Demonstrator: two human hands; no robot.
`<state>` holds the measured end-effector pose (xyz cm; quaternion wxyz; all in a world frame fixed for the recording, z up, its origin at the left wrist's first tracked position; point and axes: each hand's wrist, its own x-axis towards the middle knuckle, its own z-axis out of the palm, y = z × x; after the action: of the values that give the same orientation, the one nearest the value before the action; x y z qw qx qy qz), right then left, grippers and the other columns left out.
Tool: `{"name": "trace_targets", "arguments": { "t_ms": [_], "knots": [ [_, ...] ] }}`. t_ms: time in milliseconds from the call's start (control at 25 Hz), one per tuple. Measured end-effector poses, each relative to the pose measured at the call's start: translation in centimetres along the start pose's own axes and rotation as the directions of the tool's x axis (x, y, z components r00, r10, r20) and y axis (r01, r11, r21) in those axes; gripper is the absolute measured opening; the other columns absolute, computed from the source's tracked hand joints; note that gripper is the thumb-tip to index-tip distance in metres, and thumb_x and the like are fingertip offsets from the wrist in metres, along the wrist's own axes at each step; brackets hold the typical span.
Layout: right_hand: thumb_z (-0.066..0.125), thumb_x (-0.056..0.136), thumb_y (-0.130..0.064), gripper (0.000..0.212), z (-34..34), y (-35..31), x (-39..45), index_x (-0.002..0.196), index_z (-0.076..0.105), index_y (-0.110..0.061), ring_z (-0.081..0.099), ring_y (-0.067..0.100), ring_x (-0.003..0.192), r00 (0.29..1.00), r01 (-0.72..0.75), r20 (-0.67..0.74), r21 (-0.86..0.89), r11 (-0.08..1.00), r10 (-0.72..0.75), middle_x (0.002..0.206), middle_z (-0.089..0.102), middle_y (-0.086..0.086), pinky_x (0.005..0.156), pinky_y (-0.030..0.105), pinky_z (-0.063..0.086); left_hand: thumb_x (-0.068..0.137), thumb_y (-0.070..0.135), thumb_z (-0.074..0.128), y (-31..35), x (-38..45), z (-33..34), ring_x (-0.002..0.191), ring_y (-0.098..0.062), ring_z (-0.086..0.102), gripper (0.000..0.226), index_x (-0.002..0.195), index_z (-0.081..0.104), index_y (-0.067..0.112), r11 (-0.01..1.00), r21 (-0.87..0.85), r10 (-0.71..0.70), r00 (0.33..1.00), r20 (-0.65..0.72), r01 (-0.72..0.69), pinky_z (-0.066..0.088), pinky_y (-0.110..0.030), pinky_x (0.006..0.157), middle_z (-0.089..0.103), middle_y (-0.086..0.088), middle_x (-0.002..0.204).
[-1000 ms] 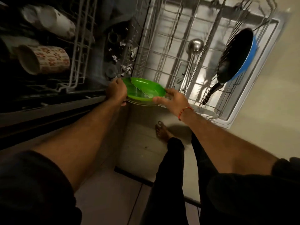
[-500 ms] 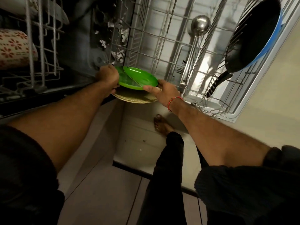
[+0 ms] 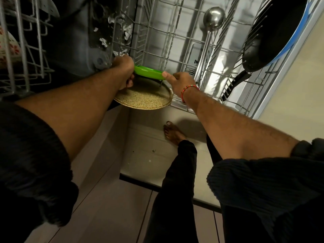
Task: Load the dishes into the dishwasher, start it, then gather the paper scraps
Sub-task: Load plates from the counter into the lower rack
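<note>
A green plate (image 3: pixel 149 73) is held edge-on at the near corner of the pulled-out lower rack (image 3: pixel 177 41). My left hand (image 3: pixel 123 67) grips its left rim and my right hand (image 3: pixel 178 82) pinches its right rim. Just below it a speckled beige plate (image 3: pixel 145 100) leans out past the rack's near edge, under my left fingers. White paper scraps (image 3: pixel 127 31) lie on the dark dishwasher floor behind the rack.
A steel ladle (image 3: pixel 211 28) lies in the rack. A black pan with a blue outside (image 3: pixel 273 32) stands at the rack's right side. The upper rack (image 3: pixel 24 50) at left holds a flowered cup (image 3: pixel 7 45). My bare foot (image 3: pixel 172 134) is on the floor below.
The two plates have separated: the green one has tipped up to edge-on above the beige one. The view has moved closer to the lower rack.
</note>
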<state>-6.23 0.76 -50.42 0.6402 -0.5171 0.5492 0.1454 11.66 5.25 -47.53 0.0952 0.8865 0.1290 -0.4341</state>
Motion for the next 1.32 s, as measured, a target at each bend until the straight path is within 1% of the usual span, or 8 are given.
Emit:
{"name": "trace_targets", "arguments": {
  "t_ms": [160,320,440,560,720,920,1120,1320],
  "knots": [
    [0.057,0.091,-0.057,0.045,-0.5,-0.2,0.0,0.093,0.066,-0.013,0.060,0.015,0.075,0.999,-0.008,0.044,-0.007,1.000,0.008,0.077,0.063,-0.001,0.061,0.023,0.039,0.107,0.052,0.023,-0.1,0.2,-0.3,0.059,-0.008,0.042,0.043,0.101,0.048,0.018,0.998,-0.055,0.000,1.000,0.027,0.002,0.036,-0.019,0.043,0.042,0.002,0.071],
    [0.059,0.092,-0.054,0.065,-0.6,-0.1,-1.6,0.142,0.047,-0.013,0.057,0.025,0.121,1.000,0.000,0.018,0.047,0.999,-0.001,0.135,0.059,0.008,0.103,0.040,0.046,0.100,0.069,0.021,-0.8,-0.9,-0.8,0.058,-0.008,0.046,0.063,0.137,0.044,0.023,0.986,-0.162,0.022,0.999,-0.034,-0.027,0.038,-0.017,0.042,0.053,0.001,0.080],
    [0.060,0.093,-0.050,0.059,-1.0,0.3,-3.8,0.140,0.050,-0.016,0.058,0.022,0.118,0.994,0.050,-0.100,0.034,0.998,-0.047,0.131,0.062,0.005,0.102,0.038,0.048,0.104,0.060,0.027,-1.9,-3.0,-1.9,0.059,-0.011,0.049,0.060,0.150,0.033,0.022,0.970,-0.203,0.101,0.983,-0.155,-0.131,0.036,-0.016,0.035,0.066,-0.012,0.111],
    [0.061,0.095,-0.041,0.042,-1.5,-0.4,-7.2,0.128,0.059,-0.016,0.061,0.017,0.111,0.989,0.108,-0.110,0.027,0.994,-0.104,0.115,0.066,-0.002,0.091,0.029,0.048,0.105,0.057,0.030,-3.8,-7.1,-3.2,0.051,-0.012,0.050,0.052,0.144,0.038,0.023,0.957,-0.190,0.186,0.965,-0.183,-0.220,0.035,-0.015,0.034,0.068,-0.015,0.108],
    [0.063,0.095,-0.032,0.034,-1.5,-3.7,-13.9,0.124,0.063,-0.013,0.061,0.014,0.107,0.978,0.208,0.008,0.065,0.976,-0.209,0.111,0.066,-0.001,0.099,0.034,0.050,0.106,0.054,0.030,-7.8,-14.7,-5.9,0.051,-0.015,0.057,0.044,0.132,0.052,0.027,0.941,-0.208,0.244,0.961,-0.129,-0.267,0.041,-0.019,0.043,0.067,-0.001,0.086],
    [0.064,0.094,-0.033,0.021,-1.7,-9.8,-25.6,0.112,0.067,-0.023,0.063,0.010,0.091,0.910,0.355,0.221,0.026,0.935,-0.352,0.106,0.068,0.002,0.081,0.031,0.054,0.107,0.052,0.030,-12.6,-26.6,-11.7,0.082,-0.019,0.066,0.052,0.131,0.061,0.018,0.862,-0.426,0.245,0.961,-0.129,-0.277,0.049,-0.026,0.061,0.068,-0.003,0.113],
    [0.063,0.095,-0.031,0.018,0.1,-13.3,-37.1,0.112,0.067,-0.027,0.064,0.009,0.078,0.777,0.531,0.432,-0.062,0.845,-0.457,0.093,0.070,-0.005,0.062,0.014,0.046,0.107,0.054,0.030,-19.1,-37.7,-17.3,0.088,-0.021,0.070,0.050,0.120,0.067,0.023,0.666,-0.645,0.261,0.927,-0.270,-0.375,0.053,-0.037,0.072,0.070,-0.003,0.115],
    [0.060,0.097,-0.029,0.023,5.6,-14.1,-44.6,0.115,0.069,-0.019,0.063,0.007,0.086,0.599,0.739,0.619,-0.182,0.649,-0.509,0.096,0.070,-0.006,0.077,0.028,0.049,0.106,0.052,0.031,-27.0,-42.5,-21.3,0.086,-0.022,0.069,0.053,0.117,0.070,0.018,0.434,-0.761,0.193,0.875,-0.444,-0.482,0.055,-0.037,0.071,0.071,-0.005,0.112]
  ]
}}
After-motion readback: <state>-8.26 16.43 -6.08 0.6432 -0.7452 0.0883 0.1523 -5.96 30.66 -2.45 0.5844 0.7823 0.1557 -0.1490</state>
